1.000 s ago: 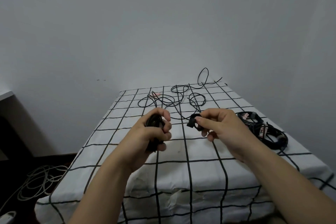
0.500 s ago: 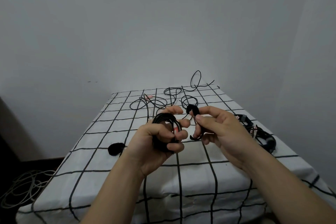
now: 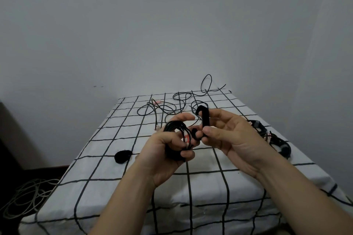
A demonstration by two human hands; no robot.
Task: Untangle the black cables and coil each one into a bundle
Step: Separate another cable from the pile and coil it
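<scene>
I held both hands up over the near half of the table [image 3: 107,168], which was covered in a white cloth with a black grid. My left hand [image 3: 164,156] was curled round a coiled bundle of black cable [image 3: 172,127], its loops standing up above my fingers. My right hand [image 3: 229,137], just right of it, pinched a short black strap [image 3: 205,120] between thumb and fingers; the strap stood upright with its top bent over like a hook. A loose black cable [image 3: 164,108] sprawled in loops at the far end of the table. Finished bundles [image 3: 275,139] lay by the right edge. A small black lump [image 3: 123,156] sat left of my left wrist. Pale cables [image 3: 24,198] lay on the floor at the left.
</scene>
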